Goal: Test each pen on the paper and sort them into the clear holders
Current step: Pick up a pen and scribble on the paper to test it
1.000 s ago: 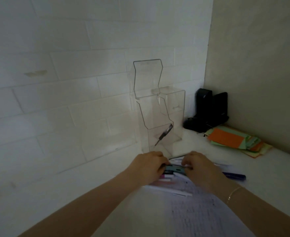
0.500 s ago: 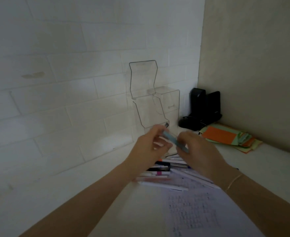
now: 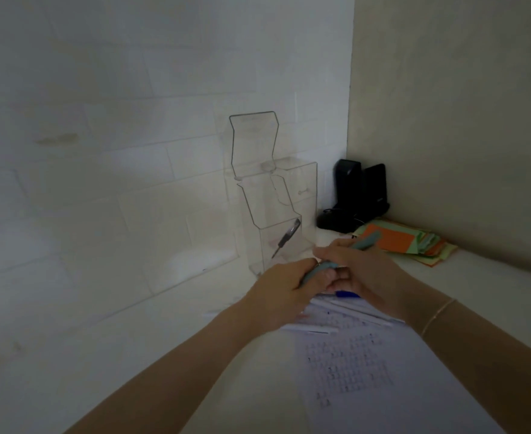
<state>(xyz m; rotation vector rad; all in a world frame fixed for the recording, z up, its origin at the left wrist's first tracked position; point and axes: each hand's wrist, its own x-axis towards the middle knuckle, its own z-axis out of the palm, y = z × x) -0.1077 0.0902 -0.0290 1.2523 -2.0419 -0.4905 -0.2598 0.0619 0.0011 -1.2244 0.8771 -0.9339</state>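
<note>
two hands meet over the far end of the paper (image 3: pixel 383 386), which lies at the near right of the white counter (image 3: pixel 132 355). the left hand (image 3: pixel 281 294) curls around the lower end of a teal pen (image 3: pixel 364 241); the right hand (image 3: pixel 361 270) pinches its barrel, upper end pointing toward the back right corner. loose pens (image 3: pixel 345 311) lie under the hands on the paper's far edge. two clear holders (image 3: pixel 273 220) stand against the back wall, a dark pen (image 3: pixel 286 238) leaning inside the front one.
</note>
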